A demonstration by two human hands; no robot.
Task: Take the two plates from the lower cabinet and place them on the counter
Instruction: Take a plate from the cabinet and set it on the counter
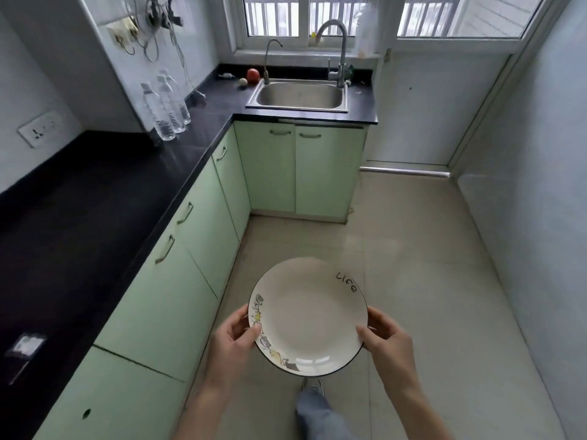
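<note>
A white plate (308,315) with a dark rim, small drawings on its left edge and the word "Life" at its upper right is held level above the floor. My left hand (233,336) grips its left rim. My right hand (386,339) grips its right rim. Whether a second plate lies under the first I cannot tell. The black counter (95,198) runs along the left, higher than and apart from the plate. All the pale green lower cabinet doors (178,281) are closed.
Three clear water bottles (165,106) stand on the counter by the wall. A steel sink (298,95) with two taps sits at the far end, an apple (253,74) beside it. My leg (317,411) shows below the plate. Tiled floor (413,265) stretches ahead.
</note>
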